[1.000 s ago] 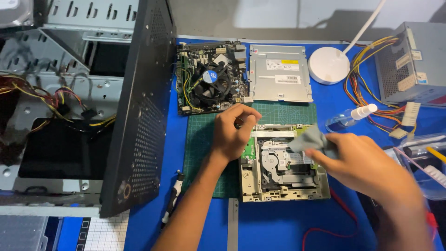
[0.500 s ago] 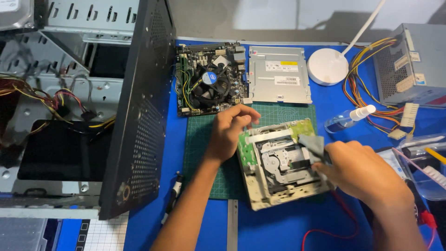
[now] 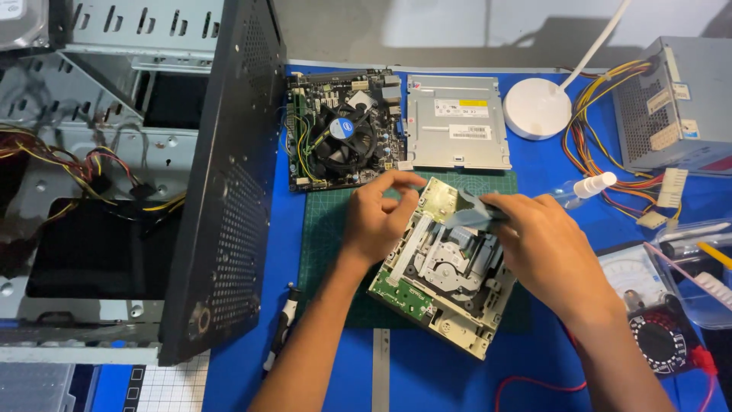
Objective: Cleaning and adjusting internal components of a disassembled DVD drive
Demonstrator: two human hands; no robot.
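Opened optical drive [image 3: 446, 286] sits tilted on the green cutting mat [image 3: 328, 229], which lies on the blue table [image 3: 457, 374]; its lid is off and the mechanism is bare. Our left hand [image 3: 377, 221] rests at the drive's upper left corner, fingers curled against the frame edge to steady it. Our right hand [image 3: 545, 248] has its fingers closed on a small grey cloth or wipe [image 3: 469, 210], pressed over the top of the mechanism.

We judge the drive to be light and stiff in its metal frame, but delicate inside: the lens sled, the ribbon and the green circuit board [image 3: 404, 294] should not be squeezed. The safe hold looks to be the outer frame edges and corners.

Much is hard to read. The right hand covers the drive's upper right part, so we cannot tell exactly what the wipe touches. The drive's far corner is hidden by both hands. A motherboard [image 3: 343, 130] and a closed silver drive [image 3: 455, 122] lie just beyond the mat.
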